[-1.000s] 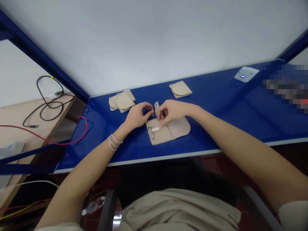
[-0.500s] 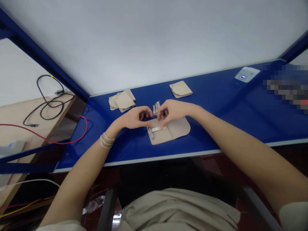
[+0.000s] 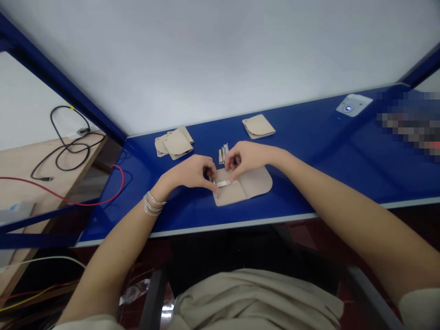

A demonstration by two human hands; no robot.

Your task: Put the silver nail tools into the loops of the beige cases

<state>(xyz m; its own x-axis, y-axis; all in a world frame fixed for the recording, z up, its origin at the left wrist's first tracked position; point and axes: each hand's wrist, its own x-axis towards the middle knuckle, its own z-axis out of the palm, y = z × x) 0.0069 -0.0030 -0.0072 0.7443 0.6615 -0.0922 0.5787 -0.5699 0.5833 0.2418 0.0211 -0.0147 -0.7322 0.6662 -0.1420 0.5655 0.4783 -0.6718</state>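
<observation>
A beige case lies unfolded on the blue table, with a silvery metal strip across its left half. My left hand is closed at the left edge of the case, thumb and fingers pinching a small metal nail clipper that they mostly hide. At the far edge of the case, my right hand is curled, its thumb pressed down by the strip's right end; its fingertips are partly hidden. Several slim metal nail clippers lie just beyond the case, between both hands.
Several folded beige cases lie in an overlapping pile at the back left. One more folded case rests at the back right. A white device with a lit round button sits farther right. Black cable and red cable run at left.
My left hand has shifted down to the case's left edge and closed over the metal piece that lay visible there. My right hand has barely moved.
</observation>
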